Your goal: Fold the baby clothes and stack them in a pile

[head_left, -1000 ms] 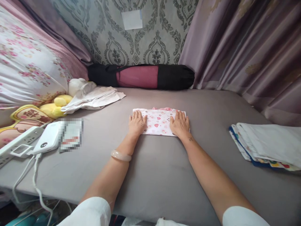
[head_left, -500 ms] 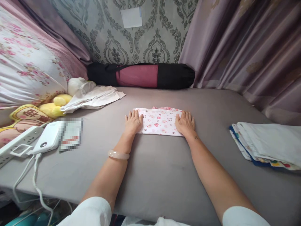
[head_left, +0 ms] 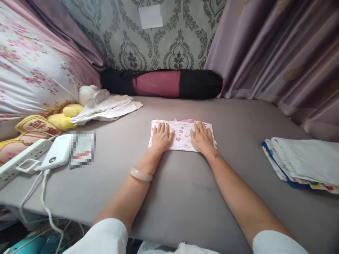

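Note:
A folded white cloth with a pink and red print (head_left: pixel 181 135) lies in a flat rectangle on the grey bed surface (head_left: pixel 180 197). Pink fabric shows along its far edge. My left hand (head_left: pixel 160 137) rests palm down on the cloth's left part, fingers spread and pointing away from me. On the right part lies my right hand (head_left: pixel 202 138), also flat with its fingers apart. Between the two thumbs the printed middle of the cloth is visible. Neither hand grips anything.
To the right lies a stack of folded clothes (head_left: pixel 304 158). At left are a power strip (head_left: pixel 31 155), a white power bank (head_left: pixel 58 151) with cables, a yellow plush toy (head_left: pixel 62 118) and a crumpled white garment (head_left: pixel 108 109). A black and maroon long bag (head_left: pixel 156 83) lines the wall.
Both hands have slid inward over the cloth, from its left and right edges towards its middle. The cloth's outer ends now show beside them. The view has shifted slightly.

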Demonstrator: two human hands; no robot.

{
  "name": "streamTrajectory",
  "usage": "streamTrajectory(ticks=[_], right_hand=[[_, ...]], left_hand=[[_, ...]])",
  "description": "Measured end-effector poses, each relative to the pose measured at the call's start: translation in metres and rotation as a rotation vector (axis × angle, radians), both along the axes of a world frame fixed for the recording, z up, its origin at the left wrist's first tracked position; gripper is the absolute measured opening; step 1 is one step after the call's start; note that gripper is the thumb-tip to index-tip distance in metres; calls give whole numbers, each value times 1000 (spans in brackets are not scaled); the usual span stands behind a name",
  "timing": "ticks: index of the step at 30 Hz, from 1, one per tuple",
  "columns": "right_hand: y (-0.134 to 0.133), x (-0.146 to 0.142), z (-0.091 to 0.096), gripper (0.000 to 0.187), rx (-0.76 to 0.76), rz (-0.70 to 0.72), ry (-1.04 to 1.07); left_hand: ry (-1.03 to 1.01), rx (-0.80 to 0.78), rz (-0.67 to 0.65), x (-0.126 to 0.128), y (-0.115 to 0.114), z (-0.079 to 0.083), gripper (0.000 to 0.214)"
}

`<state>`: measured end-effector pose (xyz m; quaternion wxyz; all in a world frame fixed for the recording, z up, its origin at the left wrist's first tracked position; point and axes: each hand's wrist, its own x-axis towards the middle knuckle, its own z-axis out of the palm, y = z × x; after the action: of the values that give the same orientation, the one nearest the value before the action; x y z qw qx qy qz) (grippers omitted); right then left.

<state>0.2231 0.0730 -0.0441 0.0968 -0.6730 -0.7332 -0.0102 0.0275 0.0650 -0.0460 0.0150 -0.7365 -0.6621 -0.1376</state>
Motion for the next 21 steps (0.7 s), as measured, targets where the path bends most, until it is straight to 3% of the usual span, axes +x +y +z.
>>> streamTrajectory(ticks=[7,12,17,21], right_hand=[[-1,-1,3,58,1,-16,-12],[0,-30,12,59,20,57,-17],[-2,-66,9,62,-44,113,49],[-4,-71,5,64,-80,99,53]], left_hand=[[-8,-37,-23,1,1,-5,63],[-160,120,-37,-1,3,-1,47],[-615,288,104,-12,11,8,32],[-1167,338,275,-25,20,11,24]])
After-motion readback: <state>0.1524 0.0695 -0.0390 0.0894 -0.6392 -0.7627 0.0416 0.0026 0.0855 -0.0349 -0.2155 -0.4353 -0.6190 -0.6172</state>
